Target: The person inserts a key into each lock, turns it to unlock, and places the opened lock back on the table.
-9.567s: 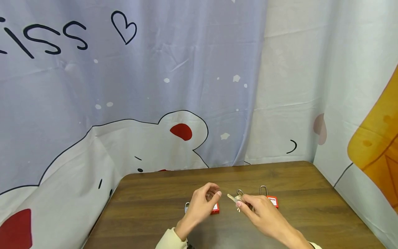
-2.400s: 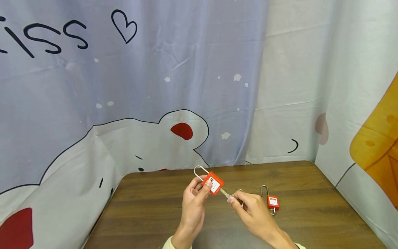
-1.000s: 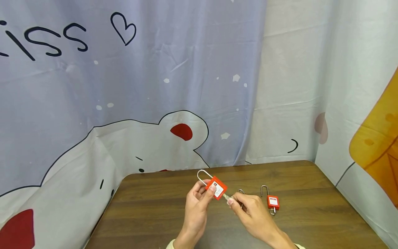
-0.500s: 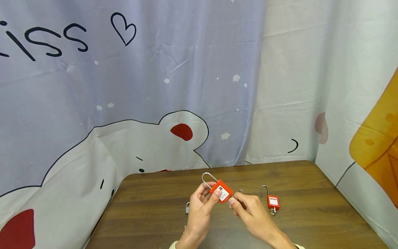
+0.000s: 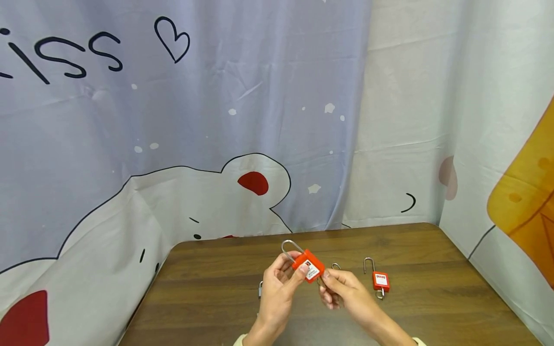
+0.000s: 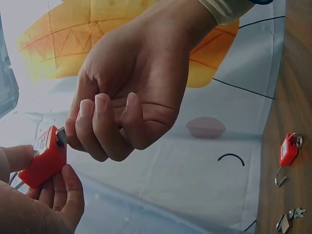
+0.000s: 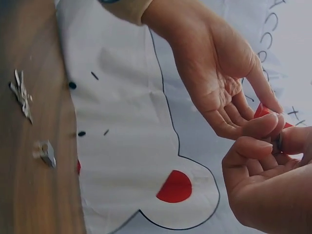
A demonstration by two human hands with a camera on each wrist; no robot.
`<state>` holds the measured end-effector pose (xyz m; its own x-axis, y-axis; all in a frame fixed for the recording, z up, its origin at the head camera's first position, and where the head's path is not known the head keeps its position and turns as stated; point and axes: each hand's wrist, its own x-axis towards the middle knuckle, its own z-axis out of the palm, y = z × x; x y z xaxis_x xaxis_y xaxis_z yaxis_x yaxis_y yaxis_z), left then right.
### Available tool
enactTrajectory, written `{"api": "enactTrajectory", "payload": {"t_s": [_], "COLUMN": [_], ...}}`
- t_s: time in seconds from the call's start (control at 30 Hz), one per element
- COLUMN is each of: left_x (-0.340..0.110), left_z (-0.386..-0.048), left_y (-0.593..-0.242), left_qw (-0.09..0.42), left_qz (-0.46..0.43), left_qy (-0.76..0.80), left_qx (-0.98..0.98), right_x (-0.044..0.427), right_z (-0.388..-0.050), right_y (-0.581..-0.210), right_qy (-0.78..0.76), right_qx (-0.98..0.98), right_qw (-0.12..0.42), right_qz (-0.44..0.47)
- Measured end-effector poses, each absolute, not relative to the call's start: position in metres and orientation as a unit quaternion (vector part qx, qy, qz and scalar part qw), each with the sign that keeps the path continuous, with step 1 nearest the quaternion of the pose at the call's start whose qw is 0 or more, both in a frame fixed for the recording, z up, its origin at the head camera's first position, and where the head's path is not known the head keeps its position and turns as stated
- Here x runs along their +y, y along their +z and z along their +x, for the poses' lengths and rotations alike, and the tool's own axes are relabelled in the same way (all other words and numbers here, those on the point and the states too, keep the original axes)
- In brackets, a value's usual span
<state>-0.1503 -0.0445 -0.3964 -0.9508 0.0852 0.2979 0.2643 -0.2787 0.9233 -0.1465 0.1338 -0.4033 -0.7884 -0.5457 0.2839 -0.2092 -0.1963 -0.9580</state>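
My left hand (image 5: 277,295) grips a red padlock (image 5: 308,258) by its body, thumb over the white label, with the steel shackle pointing up and left. At the padlock's lower end, my right hand (image 5: 355,300) pinches the head of a key. The left wrist view shows that key head (image 6: 61,135) against the keyhole end of the red body (image 6: 46,165); its blade is hidden. The right hand's (image 6: 131,83) other fingers are curled. In the right wrist view the fingertips of both hands meet at the padlock, which is mostly covered.
A second red padlock (image 5: 381,281) with a raised shackle and a key ring lies right on the wooden table (image 5: 207,288). Behind my right hand is a small padlock (image 6: 285,224) with keys. Left lie a silver padlock (image 7: 47,154) and several keys (image 7: 22,95). A printed curtain hangs behind.
The key's blade, visible outside the padlock earlier, has gone out of sight at its lower end. The padlock has moved right and slightly down. My right hand has turned, its lower fingers now showing.
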Motion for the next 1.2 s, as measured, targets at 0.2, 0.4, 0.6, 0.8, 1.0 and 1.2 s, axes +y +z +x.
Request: {"api": "enactTrajectory", "payload": {"t_s": [0.2, 0.4, 0.6, 0.8, 1.0, 1.2], "left_x": [-0.046, -0.046, -0.047, -0.048, -0.05, -0.053], "left_z": [-0.149, -0.148, -0.147, -0.148, -0.149, -0.15], "left_y": [-0.397, -0.398, -0.398, -0.399, -0.407, -0.415], "left_qw": [0.062, 0.054, 0.055, 0.049, 0.036, 0.034], "left_qz": [-0.156, -0.159, -0.162, -0.17, -0.171, -0.179], "left_qy": [-0.776, -0.774, -0.766, -0.75, -0.722, -0.692], "left_qx": [-0.608, -0.61, -0.62, -0.638, -0.669, -0.698], "right_x": [0.134, 0.135, 0.14, 0.15, 0.156, 0.158], "right_z": [-0.148, -0.151, -0.155, -0.159, -0.158, -0.156], "right_y": [-0.409, -0.415, -0.414, -0.401, -0.38, -0.363], "right_qy": [-0.763, -0.798, -0.764, -0.685, -0.617, -0.516], "right_qx": [0.534, 0.45, 0.54, 0.698, 0.747, 0.788], "right_qw": [0.212, 0.279, 0.243, 0.07, -0.101, -0.192], "right_qz": [-0.295, -0.287, -0.256, -0.196, -0.226, -0.277]}}
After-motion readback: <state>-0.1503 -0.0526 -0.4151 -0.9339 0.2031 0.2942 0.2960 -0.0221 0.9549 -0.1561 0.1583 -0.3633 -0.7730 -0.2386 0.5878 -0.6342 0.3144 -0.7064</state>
